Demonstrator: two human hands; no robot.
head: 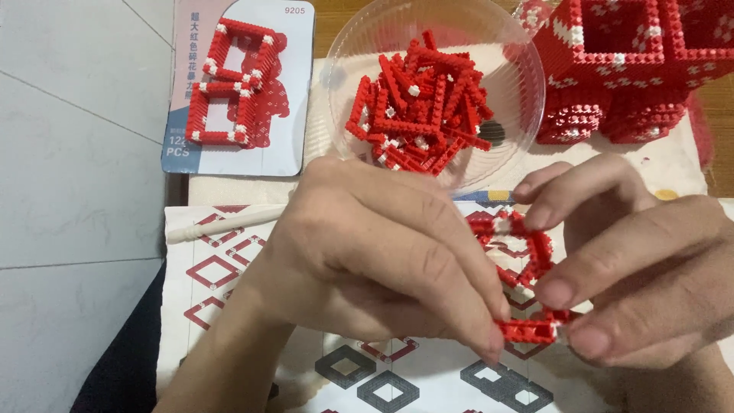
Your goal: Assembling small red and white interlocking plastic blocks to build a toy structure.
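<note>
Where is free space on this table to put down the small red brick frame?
Bare grey surface left of the picture card is free. The instruction sheet, left of the left hand, is partly open. Around the bowl and red block model is crowded.

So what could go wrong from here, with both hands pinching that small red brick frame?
The frame is thin and held only by fingertips of the left hand and right hand; a hard squeeze could pop bricks loose. The left hand hides part of it, so a misaligned join may go unseen. The bowl of loose bricks sits just behind the knuckles; it could get knocked.
</note>
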